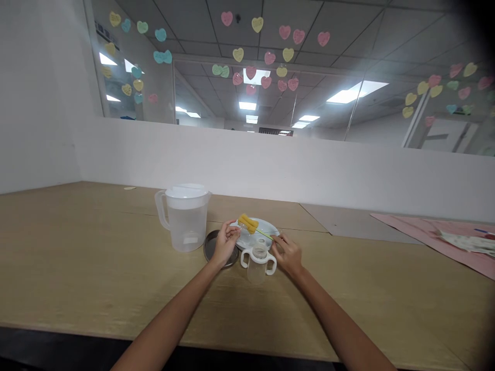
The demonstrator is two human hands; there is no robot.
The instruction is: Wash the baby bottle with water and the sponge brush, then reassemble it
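My right hand [286,253] pinches the thin green stem of a yellow sponge bottle brush [248,223], whose head hovers over a white plate [266,226]. My left hand [225,242] is closed beside the sponge head, fingers pinched on a small clear piece I cannot make out. A clear baby bottle [258,260] with two white handles stands on the wooden table [77,257] between my hands. A round dark metal lid [211,246] lies under my left hand.
A translucent water pitcher [184,217] with a white lid stands left of the plate. Pink paper and a patterned cloth [464,240] lie at the far right. A white partition wall runs behind the table, glass with heart stickers above it.
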